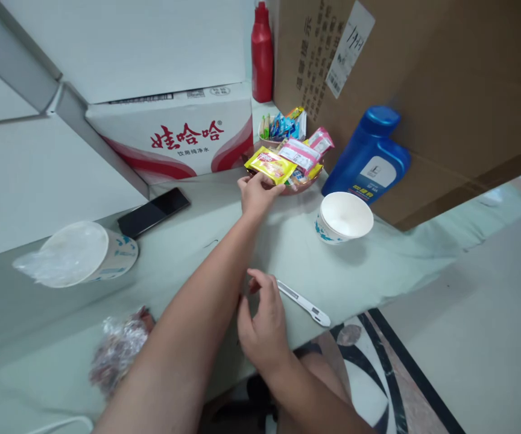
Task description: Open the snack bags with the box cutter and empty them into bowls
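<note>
My left hand [260, 194] reaches forward to a bowl [297, 190] heaped with wrapped snacks. Its fingers close on the near edge of a yellow snack packet [270, 164] lying on top; the fingertips are partly hidden. Pink-and-white packets [300, 155] lie against the yellow one. Below my left forearm's right side, my right hand [266, 322] hovers near the table's front edge, loosely curled, thumb and forefinger apart, with nothing in it. A white utility knife [304, 304] rests on the cloth just right of that hand.
Behind the bowl stand a cup of small sachets [283, 128] and a red bottle [262, 57]. At right are a white paper bowl [345, 218], a blue bottle [366, 158] and a big carton [423, 90]. Leftward lie a phone [154, 212], a plastic-lined paper tub [118, 253] and a plastic-wrapped bundle [118, 349].
</note>
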A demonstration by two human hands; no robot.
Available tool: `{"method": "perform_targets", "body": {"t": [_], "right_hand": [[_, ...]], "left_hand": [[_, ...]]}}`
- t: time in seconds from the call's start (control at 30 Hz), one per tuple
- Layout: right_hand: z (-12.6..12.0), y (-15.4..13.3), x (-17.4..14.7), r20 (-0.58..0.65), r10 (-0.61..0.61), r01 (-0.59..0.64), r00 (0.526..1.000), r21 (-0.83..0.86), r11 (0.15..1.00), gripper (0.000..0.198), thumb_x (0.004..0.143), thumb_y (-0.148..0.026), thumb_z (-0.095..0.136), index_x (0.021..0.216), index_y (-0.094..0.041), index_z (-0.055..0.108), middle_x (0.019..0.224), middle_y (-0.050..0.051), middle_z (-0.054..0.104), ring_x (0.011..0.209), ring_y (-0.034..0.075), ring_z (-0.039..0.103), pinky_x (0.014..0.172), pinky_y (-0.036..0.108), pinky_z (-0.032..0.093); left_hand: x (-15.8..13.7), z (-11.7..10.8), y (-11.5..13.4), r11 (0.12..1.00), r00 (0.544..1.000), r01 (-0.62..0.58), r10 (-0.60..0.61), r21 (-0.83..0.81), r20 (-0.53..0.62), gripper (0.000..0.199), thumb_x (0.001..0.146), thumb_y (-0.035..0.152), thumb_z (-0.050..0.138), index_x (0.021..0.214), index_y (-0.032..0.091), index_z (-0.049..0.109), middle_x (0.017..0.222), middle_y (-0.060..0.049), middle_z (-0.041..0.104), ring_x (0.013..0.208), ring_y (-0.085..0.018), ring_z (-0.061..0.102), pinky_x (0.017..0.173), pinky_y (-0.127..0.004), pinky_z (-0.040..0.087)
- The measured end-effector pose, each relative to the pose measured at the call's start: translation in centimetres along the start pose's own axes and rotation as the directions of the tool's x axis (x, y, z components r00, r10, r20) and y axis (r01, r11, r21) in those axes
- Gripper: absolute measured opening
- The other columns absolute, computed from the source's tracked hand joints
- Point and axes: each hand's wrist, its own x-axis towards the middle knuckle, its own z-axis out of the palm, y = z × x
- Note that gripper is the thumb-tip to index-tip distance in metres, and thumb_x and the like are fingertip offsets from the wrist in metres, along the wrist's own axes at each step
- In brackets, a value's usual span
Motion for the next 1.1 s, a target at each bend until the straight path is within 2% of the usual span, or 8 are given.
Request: {"method": "perform_targets", "body": {"t": [0.13,0.23,0.37,0.77,0.9,0.93,1.03,1.1], "right_hand": [[-0.1,0.0,0.2,-0.059,0.015,-0.013,0.998,0.034,0.999,0.047,0.088,-0.004,0.045,0.131,-0.021,0.049,0.097,0.005,0.061,0.085,0.017,0.061,0.074,0.030,0.053],[-0.2,-0.4,0.2,-0.118,-0.005,0.011,0.993,0.050,0.999,0.046,0.089,-0.003,0.044,0.131,-0.021,0.049,0.097,0.005,0.059,0.085,0.016,0.060,0.077,0.029,0.053],[-0.4,-1.0,-0.1,-0.095,-0.005,0.016,0.995,0.113,0.993,0.042,0.091,-0.005,0.045,0.130,-0.022,0.049,0.096,0.004,0.058,0.084,0.015,0.058,0.076,0.029,0.053],[-2.2,-0.4,1.1,-0.140,0.000,0.013,0.990,0.092,0.996,0.042,0.090,-0.004,0.045,0.127,-0.023,0.049,0.094,0.003,0.055,0.083,0.015,0.058,0.076,0.029,0.053],[-2.2,-0.7,1.2,-0.145,-0.025,0.040,0.989,0.100,0.994,0.038,0.090,-0.006,0.047,0.124,-0.023,0.049,0.090,0.002,0.053,0.080,0.015,0.056,0.075,0.030,0.053],[-2.1,-0.8,1.1,-0.146,-0.028,0.045,0.989,0.110,0.993,0.036,0.090,-0.006,0.047,0.123,-0.023,0.049,0.088,0.001,0.051,0.078,0.015,0.054,0.074,0.030,0.052],[-1.6,-1.2,0.3,-0.126,-0.044,0.064,0.991,0.159,0.985,0.031,0.091,-0.009,0.048,0.118,-0.023,0.049,0.082,-0.001,0.048,0.073,0.015,0.053,0.071,0.031,0.050],[-1.2,-1.7,-0.5,-0.087,-0.074,0.089,0.993,0.183,0.979,0.030,0.091,-0.011,0.048,0.117,-0.024,0.049,0.080,-0.002,0.048,0.072,0.015,0.053,0.070,0.032,0.049]], "left_hand": [[-0.3,1.7,1.7,0.996,0.997,0.079,-0.079,-0.036,0.018,0.026,0.076,0.024,0.085,0.083,0.022,0.060,0.125,-0.009,0.045,0.125,-0.022,0.054,0.110,-0.033,0.048],[0.0,2.5,2.4,0.995,0.995,0.101,-0.101,-0.026,0.029,0.028,0.076,0.028,0.086,0.082,0.022,0.059,0.126,-0.008,0.041,0.120,-0.021,0.057,0.110,-0.032,0.047],[1.6,3.6,2.8,0.993,0.993,0.115,-0.115,-0.022,0.024,0.029,0.076,0.029,0.086,0.081,0.021,0.059,0.123,-0.007,0.042,0.114,-0.019,0.060,0.108,-0.030,0.047],[9.2,4.8,2.3,0.997,1.000,0.020,-0.021,0.069,0.014,0.016,0.079,0.024,0.079,0.085,0.022,0.065,0.109,-0.009,0.070,0.113,-0.027,0.063,0.111,-0.044,0.045],[6.0,3.5,2.5,0.992,0.990,-0.130,0.129,-0.005,-0.063,0.020,0.080,0.013,0.075,0.096,0.023,0.068,0.114,-0.007,0.070,0.120,-0.022,0.062,0.110,-0.033,0.046],[4.4,2.8,2.6,0.990,0.990,-0.130,0.126,-0.053,-0.070,0.023,0.081,0.011,0.074,0.099,0.023,0.068,0.108,-0.004,0.071,0.114,-0.020,0.065,0.104,-0.031,0.049],[-1.4,-0.6,2.8,0.965,0.997,-0.072,0.075,-0.251,0.004,0.005,0.093,0.017,0.065,0.091,0.021,0.067,0.086,-0.001,0.069,0.084,-0.016,0.069,0.080,-0.028,0.056],[-5.3,-3.6,2.8,0.933,0.996,-0.064,0.079,-0.354,0.028,0.012,0.096,0.022,0.065,0.084,0.019,0.067,0.082,-0.001,0.069,0.074,-0.012,0.068,0.071,-0.025,0.055]]}}
